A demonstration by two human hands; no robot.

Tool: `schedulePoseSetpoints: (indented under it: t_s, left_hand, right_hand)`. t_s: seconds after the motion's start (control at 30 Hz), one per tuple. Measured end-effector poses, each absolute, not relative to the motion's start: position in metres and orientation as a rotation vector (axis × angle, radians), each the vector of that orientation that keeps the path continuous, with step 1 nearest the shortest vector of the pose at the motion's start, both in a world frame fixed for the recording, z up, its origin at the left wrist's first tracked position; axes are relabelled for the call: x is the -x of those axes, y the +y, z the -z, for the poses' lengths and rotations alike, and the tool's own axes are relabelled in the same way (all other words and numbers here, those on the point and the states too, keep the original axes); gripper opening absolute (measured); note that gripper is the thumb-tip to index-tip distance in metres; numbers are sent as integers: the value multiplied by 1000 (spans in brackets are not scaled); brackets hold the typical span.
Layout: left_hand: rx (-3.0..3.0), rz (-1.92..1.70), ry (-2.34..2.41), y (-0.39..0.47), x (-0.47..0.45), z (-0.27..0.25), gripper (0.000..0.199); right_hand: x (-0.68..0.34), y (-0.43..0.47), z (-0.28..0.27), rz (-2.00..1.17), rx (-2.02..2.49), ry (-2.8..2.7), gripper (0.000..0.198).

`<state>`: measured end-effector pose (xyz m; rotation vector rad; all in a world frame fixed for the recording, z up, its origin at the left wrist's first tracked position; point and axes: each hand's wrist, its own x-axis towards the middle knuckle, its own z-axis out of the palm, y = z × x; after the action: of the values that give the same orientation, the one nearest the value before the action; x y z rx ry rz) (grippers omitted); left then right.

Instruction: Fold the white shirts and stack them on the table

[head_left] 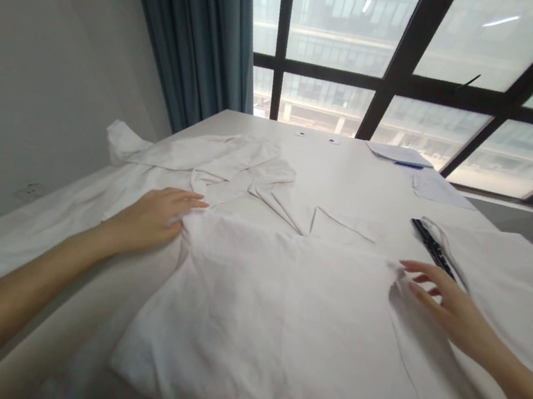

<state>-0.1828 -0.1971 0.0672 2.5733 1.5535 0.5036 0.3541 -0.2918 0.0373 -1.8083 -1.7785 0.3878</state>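
A white garment point(289, 311) is spread in front of me, its upper edge running between my two hands and its lower part hanging toward me. At its upper left corner, my left hand point(159, 220) pinches the fabric between thumb and fingers. My right hand point(433, 297) grips the upper right corner with its fingertips, the other fingers curled. Thin white ties or folded edges point(343, 225) lie just beyond the upper edge. I cannot tell the garment's exact kind.
More crumpled white cloth point(202, 156) lies along the left of the white table point(341, 177). On the right are folded white cloth point(520, 287) and a black strip point(434, 246). Papers point(398, 154) with a blue pen point(409, 165) lie at the far right, before the windows.
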Motion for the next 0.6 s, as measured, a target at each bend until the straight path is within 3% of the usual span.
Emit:
schedulePoseSetpoints:
  t_s: [0.1, 0.23, 0.47, 0.6]
  left_hand:
    - [-2541, -341, 1636, -174, 175, -64, 57]
    - [-2338, -349, 1540, -163, 169, -70, 40]
    - [-2352, -801, 1523, -135, 154, -75, 31]
    - [-2440, -904, 1668, -133, 144, -54, 44]
  right_hand:
    - [-353, -266, -25, -394, 1855, -1786, 46]
    - [-350, -253, -28, -486, 1871, -1948, 39]
    - [-363, -219, -42, -174, 1915, -1697, 37]
    - [-365, -223, -28, -38, 1907, -1752, 52]
